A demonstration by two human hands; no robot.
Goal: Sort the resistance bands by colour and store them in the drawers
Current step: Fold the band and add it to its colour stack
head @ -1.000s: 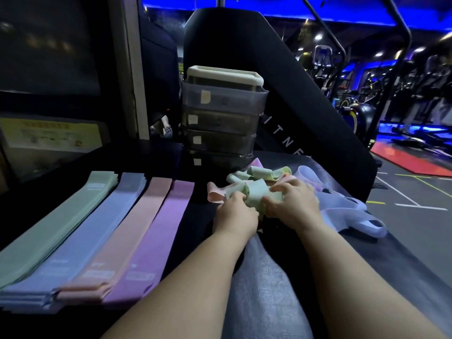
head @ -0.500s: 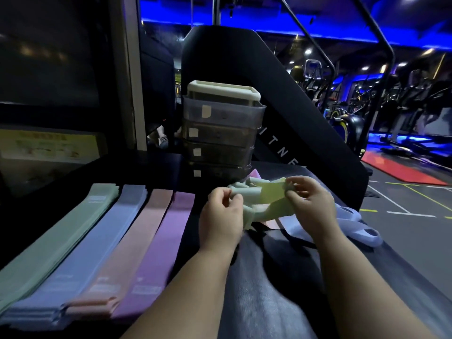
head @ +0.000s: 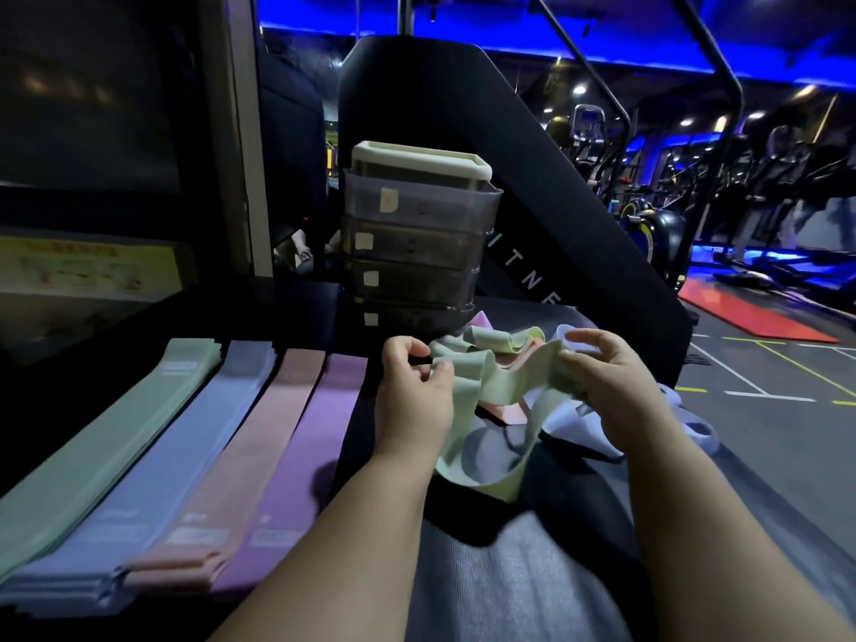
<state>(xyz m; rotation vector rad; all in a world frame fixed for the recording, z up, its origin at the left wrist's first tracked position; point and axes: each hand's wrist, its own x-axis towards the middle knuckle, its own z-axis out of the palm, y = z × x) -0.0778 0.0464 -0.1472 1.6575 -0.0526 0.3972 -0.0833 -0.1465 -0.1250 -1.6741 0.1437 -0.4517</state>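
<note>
I am pinching a green band (head: 493,386) in the fingers of my left hand (head: 412,400) and right hand (head: 611,377), holding it above the bench (head: 532,590) at centre frame. I think this is the sorting step. The next move is laying it flat on the green pile (head: 106,447) at lower left.

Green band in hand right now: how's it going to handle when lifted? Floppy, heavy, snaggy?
Likely very floppy: the green band sags between the left hand and right hand, its loop drooping toward the mat. Probably light, since fingertip pinches carry it. It may snag, as it hangs close to the loose pile behind.
</note>
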